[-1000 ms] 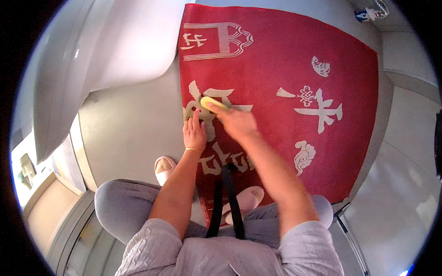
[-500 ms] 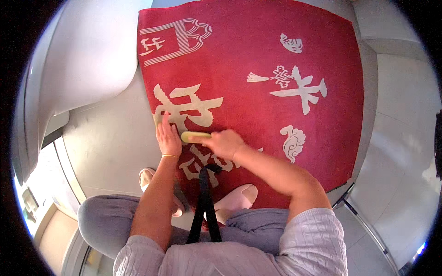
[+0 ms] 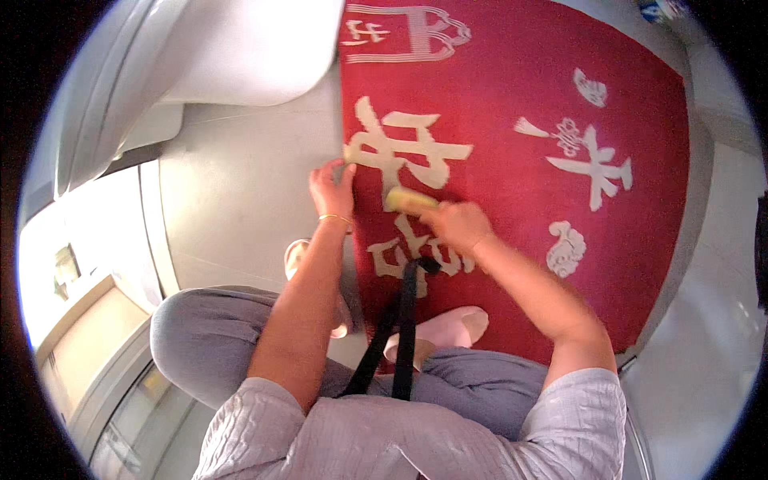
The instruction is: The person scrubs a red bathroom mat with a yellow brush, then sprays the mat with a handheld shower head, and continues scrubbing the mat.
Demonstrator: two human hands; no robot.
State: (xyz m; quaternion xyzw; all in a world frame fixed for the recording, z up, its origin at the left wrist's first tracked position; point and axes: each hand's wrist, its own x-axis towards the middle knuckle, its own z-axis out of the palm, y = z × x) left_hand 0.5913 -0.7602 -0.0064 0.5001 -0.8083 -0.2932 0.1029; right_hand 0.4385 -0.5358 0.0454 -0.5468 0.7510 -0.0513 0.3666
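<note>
Item: large red mat with cream lettering and motifs (image 3: 504,204), fabric-like, spread flat on the pale grey floor (image 3: 240,192) before the seated or crouching person, running from between the feet to the upper edge of view. Markings, left part: striped arch-shaped outline (image 3: 438,50); below it, large cream brush-style characters (image 3: 416,150). Markings, right part: white character with knotted tassel ornament (image 3: 597,170); rounded motif (image 3: 590,90) above; scrolled cloud motif (image 3: 565,252) below.

Item: yellow, elongated, round-ended hand tool (image 3: 410,199), slightly blurred; its tip lies at the lower strokes of the large characters. Contact with the mat cannot be told.

Right hand (image 3: 462,226): closed around the near end of the tool, forearm slanting in from the lower right.

Left hand (image 3: 330,190): at the mat's left edge, fingers bent, fingertips meeting the border; whether they pinch it or merely rest there cannot be told. Thin gold-coloured bracelet (image 3: 335,218) at the wrist.

Worn: pale grey cable-knit top (image 3: 352,436); grey trousers (image 3: 212,336); pale pink slippers (image 3: 448,328), the right one upon the mat. Black straps (image 3: 409,320) hang between the knees.

Surroundings: glossy white curved form (image 3: 248,60), upper left, near the mat's left edge.
</note>
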